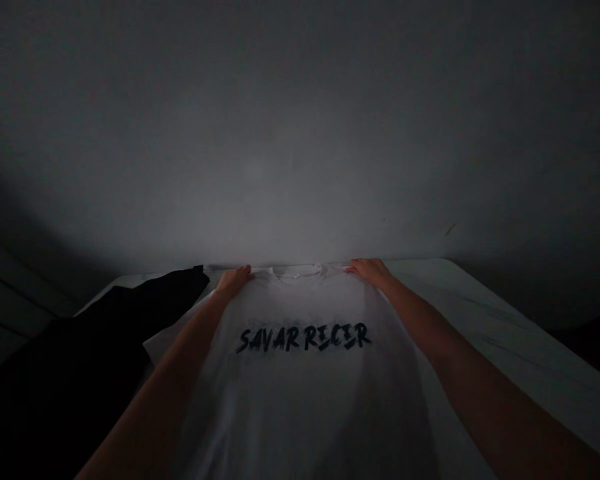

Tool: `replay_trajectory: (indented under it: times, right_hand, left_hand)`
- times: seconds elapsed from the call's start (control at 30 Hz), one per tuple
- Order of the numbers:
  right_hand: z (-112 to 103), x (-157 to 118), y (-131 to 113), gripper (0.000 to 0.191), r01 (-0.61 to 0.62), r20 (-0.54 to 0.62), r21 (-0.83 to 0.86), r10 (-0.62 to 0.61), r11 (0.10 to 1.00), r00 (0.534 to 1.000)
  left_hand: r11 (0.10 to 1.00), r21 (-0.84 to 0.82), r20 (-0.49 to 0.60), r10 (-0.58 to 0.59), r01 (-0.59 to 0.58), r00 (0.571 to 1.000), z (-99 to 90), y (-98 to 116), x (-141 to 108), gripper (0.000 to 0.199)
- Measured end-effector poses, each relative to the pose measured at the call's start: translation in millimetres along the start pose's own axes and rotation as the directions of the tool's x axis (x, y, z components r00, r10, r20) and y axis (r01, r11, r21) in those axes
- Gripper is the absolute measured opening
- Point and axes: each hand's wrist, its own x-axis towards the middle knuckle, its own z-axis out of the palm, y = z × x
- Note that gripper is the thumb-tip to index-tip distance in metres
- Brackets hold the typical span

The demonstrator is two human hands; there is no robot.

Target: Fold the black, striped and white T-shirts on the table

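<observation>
Saw a white tee (pixel 290 393) w/ dark lettering (pixel 311 338) spread on the pale surface (pixel 480 320), lower ctr of frame. L hand (pixel 235 279) & R hand (pixel 371 270) each had a narrow grip pinching it, either side of the collar (pixel 296 274); blk cloth (pixel 70 373) lay lower L.

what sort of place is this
Probably a dim room in a home, though little of it shows: a pale table stands by a grey wall, with a white shirt spread out on it and black cloth beside that.
</observation>
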Motion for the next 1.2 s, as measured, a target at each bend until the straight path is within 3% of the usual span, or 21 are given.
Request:
replay_trajectory:
  times: [0.23,0.4,0.5,0.6,0.67,0.73,0.8,0.9,0.97,1.0,1.07,1.13,1.2]
  right_hand:
    - [6.5,7.5,-6.4,0.042,-0.044,-0.038,-0.036,0.043,0.998,0.998]
    - [-6.7,-10.3,-32.0,0.038,-0.082,-0.152,-0.057,0.073,0.995,0.986]
    - [-10.8,-38.6,-67.3,0.040,-0.094,-0.212,-0.007,0.090,0.996,0.973]
    - [-1.6,-72.8,-104.5,0.050,-0.003,-0.150,0.158,0.027,0.987,0.988]
    - [10.1,-94.2,-114.3,0.058,0.093,-0.095,0.236,-0.073,0.967,0.993]
    - [22.0,-112.7,-102.0,0.061,0.157,-0.088,0.256,-0.139,0.954,0.986]
    - [29.6,-127.6,-69.6,0.059,0.152,-0.092,0.245,-0.133,0.958,0.987]
    - [27.3,-142.3,-18.0,0.056,0.011,-0.080,0.195,0.005,0.981,0.997]
    - [17.4,-146.9,-13.6,0.054,-0.104,-0.104,0.170,0.123,0.980,0.987]
    - [11.4,-148.2,-25.4,0.054,-0.142,-0.126,0.169,0.164,0.975,0.978]
    - [0.5,-151.8,-73.4,0.053,-0.142,-0.170,0.188,0.175,0.972,0.970]
    - [-5.1,-161.4,-134.0,0.054,-0.034,-0.184,0.214,0.074,0.976,0.980]
    - [-3.9,-179.7,-175.8,0.056,0.149,-0.177,0.274,-0.103,0.950,0.979]
  left_hand:
    - [0.998,0.056,-0.044,0.024,-0.022,0.999,7.2,0.8,6.9,0.034]
    - [0.985,0.080,-0.111,0.161,-0.153,0.981,-2.8,12.0,-4.3,0.036]
    - [0.967,0.084,-0.144,0.251,-0.241,0.957,-10.9,34.3,-14.0,0.041]
    - [0.983,0.066,-0.209,0.183,-0.173,0.961,-7.8,73.6,-32.6,0.039]
    - [0.991,0.029,-0.238,0.132,-0.129,0.962,3.8,96.8,-53.1,0.039]
    - [0.989,-0.024,-0.237,0.134,-0.143,0.962,19.5,102.6,-78.0,0.048]
    - [0.978,-0.058,-0.212,0.182,-0.198,0.960,31.9,85.8,-101.6,0.054]
    - [0.976,-0.055,-0.172,0.199,-0.211,0.965,32.6,44.2,-125.3,0.053]
    - [0.993,-0.037,-0.156,0.105,-0.112,0.982,22.7,36.6,-134.3,0.052]
    - [0.999,-0.021,-0.158,0.043,-0.047,0.986,17.2,43.9,-138.5,0.052]
    - [1.000,-0.005,-0.189,-0.023,0.022,0.982,9.9,76.3,-150.1,0.054]
    - [0.998,-0.020,-0.219,0.060,-0.066,0.974,10.6,112.3,-168.3,0.057]
    - [0.978,-0.043,-0.208,0.190,-0.203,0.960,17.8,125.1,-192.3,0.057]
